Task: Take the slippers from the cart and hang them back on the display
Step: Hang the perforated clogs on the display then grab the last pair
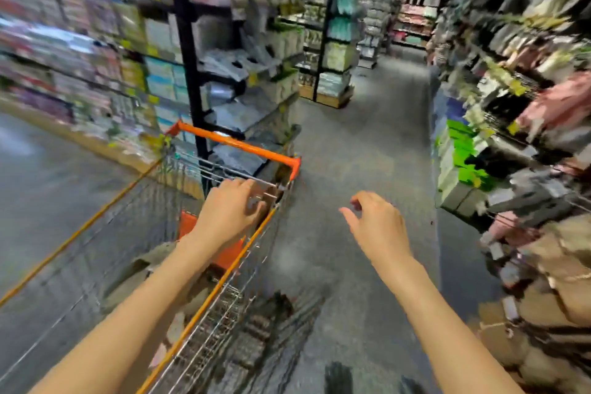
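Shop aisle, grey floor [358, 150], blurred throughout by camera motion.

Shelving, left side [96, 51]: boxed and packeted goods on dark uprights; contents cannot be read.

Display, right side [524, 80]: rows of hung items in pink, black, beige and green, crowded on hooks. Soft beige and pink pieces low on this side are judged to be slippers; the blur prevents certainty. As the likely hanging place, it is kept close on the right so that goods can be passed across without walking.

Cart [224, 291]: wire basket with orange rim and orange handle bar, set on the left of the aisle, its long side parallel to the display, presumably so its contents are within one reach.

Slippers, in cart [150, 269]: a beige-brown shape is seen low in the basket beneath the left forearm and is taken to be the task's goods; pair or single cannot be told.

Left hand [233, 208]: extended over the cart's far end near the child-seat flap, fingers curled downward toward the wire. Whether anything is pinched cannot be told; a steadying or reaching purpose is judged.

Right hand [377, 221]: held in the air over the floor, between cart and display, well clear of both. Fingers are loosely bent and slightly apart, nothing held, apparently kept free to receive or hang.
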Tool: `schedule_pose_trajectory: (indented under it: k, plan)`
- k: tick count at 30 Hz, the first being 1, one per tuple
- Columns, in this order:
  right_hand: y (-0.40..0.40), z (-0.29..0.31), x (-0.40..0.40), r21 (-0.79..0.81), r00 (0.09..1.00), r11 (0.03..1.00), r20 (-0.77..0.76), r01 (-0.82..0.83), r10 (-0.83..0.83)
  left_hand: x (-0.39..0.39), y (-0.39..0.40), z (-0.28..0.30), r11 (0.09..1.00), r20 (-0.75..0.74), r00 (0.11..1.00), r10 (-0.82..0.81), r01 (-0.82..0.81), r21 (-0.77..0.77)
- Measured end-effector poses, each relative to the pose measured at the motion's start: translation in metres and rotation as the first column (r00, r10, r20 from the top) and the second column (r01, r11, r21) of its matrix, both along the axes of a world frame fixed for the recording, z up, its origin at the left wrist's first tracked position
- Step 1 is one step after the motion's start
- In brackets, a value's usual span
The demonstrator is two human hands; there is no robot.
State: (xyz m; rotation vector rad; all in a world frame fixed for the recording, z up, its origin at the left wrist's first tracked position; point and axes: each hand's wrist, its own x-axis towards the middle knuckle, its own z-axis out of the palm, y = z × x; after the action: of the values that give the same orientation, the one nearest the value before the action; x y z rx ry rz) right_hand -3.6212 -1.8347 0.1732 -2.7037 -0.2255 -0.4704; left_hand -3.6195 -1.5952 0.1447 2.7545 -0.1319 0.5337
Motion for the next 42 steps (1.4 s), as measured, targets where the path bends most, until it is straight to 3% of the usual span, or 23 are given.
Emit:
schedule_pose_trajectory:
  k: [6,11,15,23,36,42]
  plan:
    - [0.104,-0.002,0.065,-0.037,0.939,0.939,-0.06,-0.342,0.339,-0.021,0.07,-0.023,0.944,-0.087,0.941,0.328,-0.329,0.008]
    - [0.174,-0.01,0.09,-0.07,0.78,0.777,-0.092,-0.625,0.619,-0.059,0.113,-0.021,0.744,-0.101,0.741,0.663,-0.668,-0.022]
    - [0.209,-0.024,0.104,-0.034,0.629,0.63,-0.124,-0.776,0.768,-0.085,0.113,-0.028,0.597,-0.145,0.598,0.788,-0.8,-0.052]
    - [0.261,-0.075,0.112,-0.02,0.464,0.475,-0.256,-0.88,0.848,-0.095,0.122,-0.07,0.453,-0.297,0.431,0.852,-0.891,0.008]
    - [0.338,-0.126,0.174,-0.045,0.499,0.538,-0.444,-0.842,0.744,0.002,0.177,-0.149,0.496,-0.498,0.459,0.736,-0.866,-0.064]
    - [0.37,-0.165,0.199,-0.089,0.47,0.504,-0.527,-0.859,0.708,0.033,0.199,-0.183,0.499,-0.597,0.407,0.692,-0.867,-0.013]
